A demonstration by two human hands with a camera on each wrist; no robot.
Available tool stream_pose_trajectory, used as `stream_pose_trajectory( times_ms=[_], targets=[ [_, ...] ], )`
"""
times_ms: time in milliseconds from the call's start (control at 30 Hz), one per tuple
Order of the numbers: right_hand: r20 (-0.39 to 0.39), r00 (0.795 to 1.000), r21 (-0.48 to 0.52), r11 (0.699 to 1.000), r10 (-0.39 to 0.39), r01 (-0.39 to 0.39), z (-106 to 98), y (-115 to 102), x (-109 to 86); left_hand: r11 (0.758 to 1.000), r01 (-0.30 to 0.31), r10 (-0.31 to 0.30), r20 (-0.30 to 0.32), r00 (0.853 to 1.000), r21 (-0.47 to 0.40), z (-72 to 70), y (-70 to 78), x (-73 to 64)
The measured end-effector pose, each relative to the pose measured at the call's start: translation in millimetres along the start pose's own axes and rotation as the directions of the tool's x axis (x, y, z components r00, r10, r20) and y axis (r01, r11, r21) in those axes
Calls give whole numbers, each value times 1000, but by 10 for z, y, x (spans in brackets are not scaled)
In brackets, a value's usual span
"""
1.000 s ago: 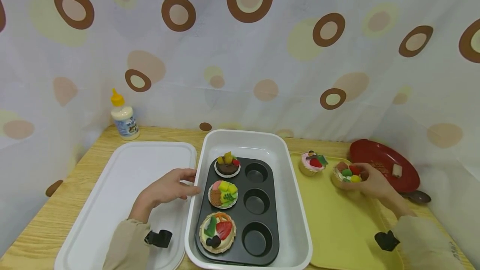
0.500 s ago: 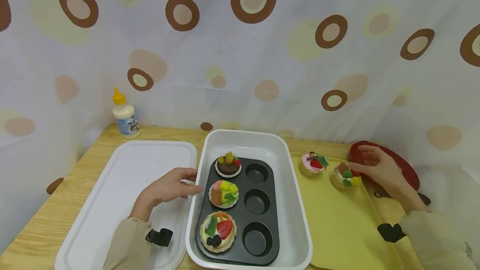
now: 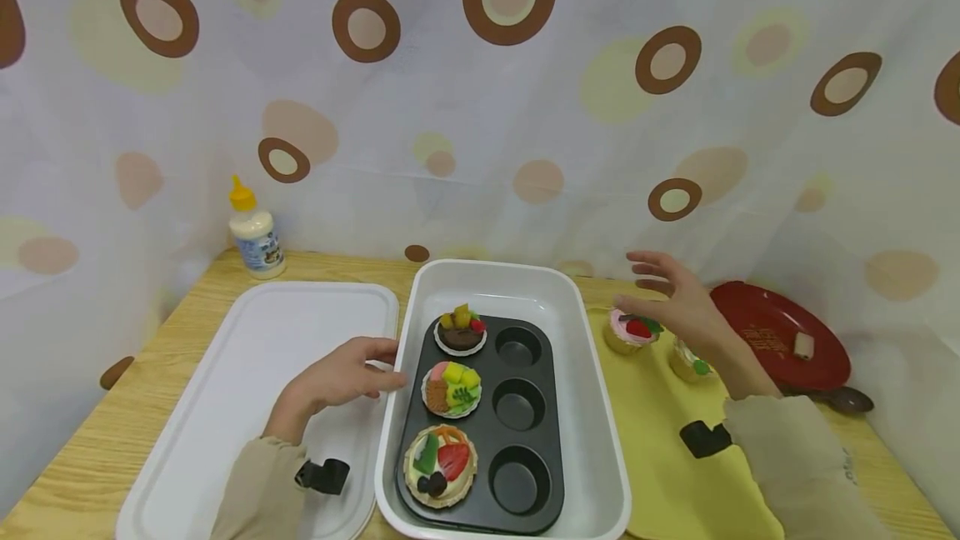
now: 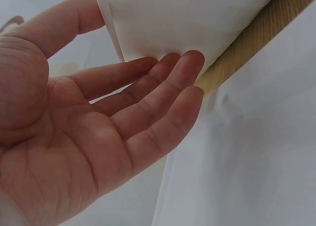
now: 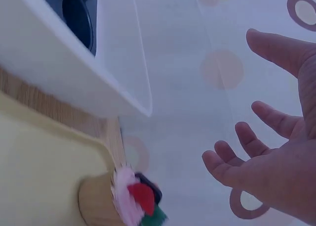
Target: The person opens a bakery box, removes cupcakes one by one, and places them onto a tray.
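Observation:
My left hand (image 3: pixel 341 377) is at the left side of a deep white tray (image 3: pixel 615 448), thumb over its rim and fingers against the outer wall. In the tray lies a dark muffin pan (image 3: pixel 480 465). Its left column holds a chocolate toy tart (image 3: pixel 459 338), a toy tart with yellow cubes (image 3: pixel 450 390) and a strawberry toy tart (image 3: pixel 453 461); the right-column cups are bare. My right hand (image 3: pixel 675 307), fingers spread and holding nothing, is above a pink-topped toy cupcake (image 3: pixel 622 340) on the yellow tray (image 3: pixel 667 457). My forearm partly hides a second toy cupcake (image 3: pixel 684 363).
A flat white tray (image 3: pixel 247 373) lies at the left, a glue-type bottle with a yellow cap (image 3: pixel 258 240) behind it. At the right back are a red plate (image 3: pixel 772 348) with a small pale piece on it and a dark spoon (image 3: pixel 847 398). A patterned curtain (image 3: pixel 480 123) stands behind.
My right hand let go of the second toy cupcake, leaving it on the yellow tray, rose to the right, then moved left over the pink-topped one. The left hand stays in place.

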State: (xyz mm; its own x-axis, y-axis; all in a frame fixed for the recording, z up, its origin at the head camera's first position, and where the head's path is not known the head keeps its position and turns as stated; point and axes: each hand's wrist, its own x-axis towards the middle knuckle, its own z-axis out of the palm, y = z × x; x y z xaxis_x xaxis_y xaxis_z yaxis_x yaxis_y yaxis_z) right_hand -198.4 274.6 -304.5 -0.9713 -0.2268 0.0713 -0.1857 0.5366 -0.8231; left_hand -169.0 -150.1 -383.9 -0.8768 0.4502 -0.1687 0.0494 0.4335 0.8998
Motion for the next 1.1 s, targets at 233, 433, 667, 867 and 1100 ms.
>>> stream_pose_trajectory(
  times_ms=[233,433,667,867,1100],
  targets=[
    [33,998,131,990,-60,55,474,-63,191,1000,-2,2,10,1000,-6,-7,-16,3],
    [68,993,245,967,-92,73,872,-112,346,1000,-10,11,17,1000,-14,-2,-2,6],
    [81,991,358,931,-108,72,1220,-210,485,999,-19,20,20,1000,-25,-4,13,8],
    [68,987,351,930,-144,111,1382,-256,582,999,-18,19,13,1000,-27,-21,28,28],
    [-7,994,256,961,-106,105,1588,-147,600,999,-3,4,25,1000,-52,-22,-9,11]
  ],
)
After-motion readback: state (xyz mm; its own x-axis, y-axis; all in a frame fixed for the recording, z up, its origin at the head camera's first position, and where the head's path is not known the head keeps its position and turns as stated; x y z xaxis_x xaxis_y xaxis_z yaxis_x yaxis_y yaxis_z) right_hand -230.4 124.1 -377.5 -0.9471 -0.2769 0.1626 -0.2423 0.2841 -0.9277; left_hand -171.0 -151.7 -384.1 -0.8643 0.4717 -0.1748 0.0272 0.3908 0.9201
